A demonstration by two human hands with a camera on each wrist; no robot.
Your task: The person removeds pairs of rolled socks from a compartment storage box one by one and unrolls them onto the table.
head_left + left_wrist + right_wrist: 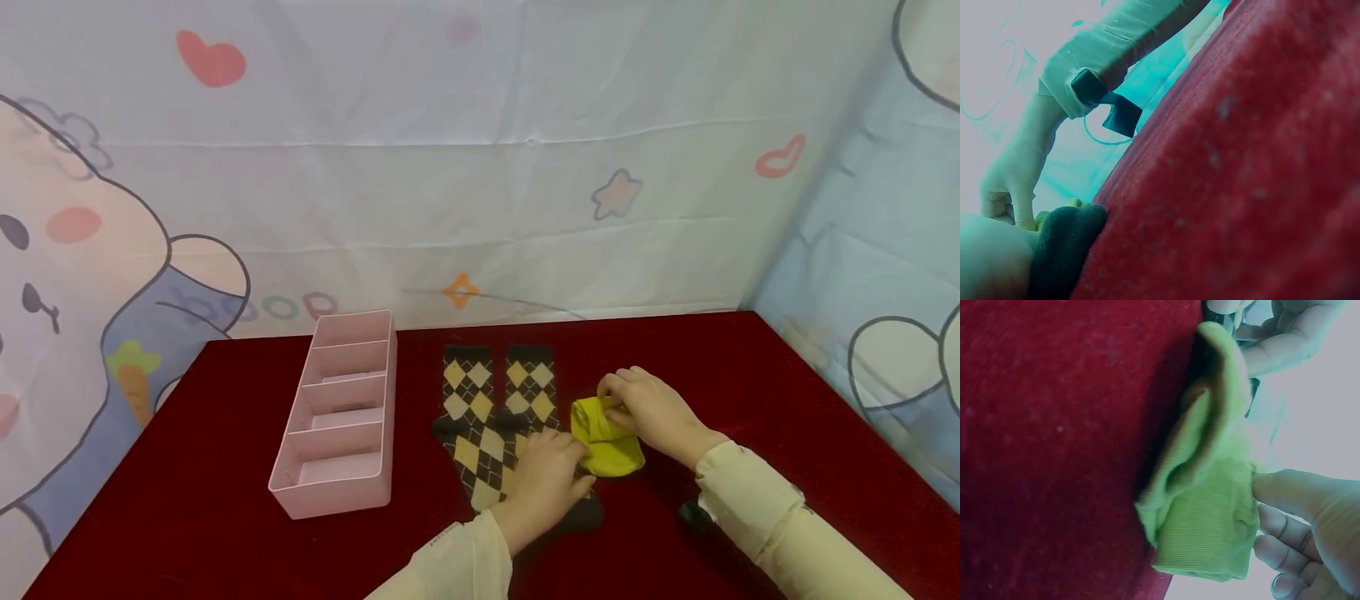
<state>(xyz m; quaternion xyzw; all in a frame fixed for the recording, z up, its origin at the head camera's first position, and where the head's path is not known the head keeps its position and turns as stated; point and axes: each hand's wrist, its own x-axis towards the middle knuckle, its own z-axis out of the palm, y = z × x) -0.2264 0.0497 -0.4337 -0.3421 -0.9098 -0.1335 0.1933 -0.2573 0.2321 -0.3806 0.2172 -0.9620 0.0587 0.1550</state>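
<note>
A folded yellow sock bundle point(613, 454) lies right of a pair of dark argyle socks point(480, 450), laid flat with pale and yellow diamonds. My right hand point(654, 412) pinches the bundle's upper right side between thumb and fingers; the right wrist view shows its ribbed yellow fabric point(1207, 525) and an open fold. Over the lower argyle sock, my left hand point(542, 479) reaches in with fingertips right at the bundle's left edge. In the right wrist view the left thumb point(1279, 356) overlaps the bundle's far end; I cannot tell whether those fingers grip it.
To the left stands a pink organizer box point(330, 497) with several compartments in a row. Dark red cloth point(195, 467) covers the table. A printed curtain point(525, 183) hangs behind, and a dark strap piece point(695, 517) shows under the right sleeve.
</note>
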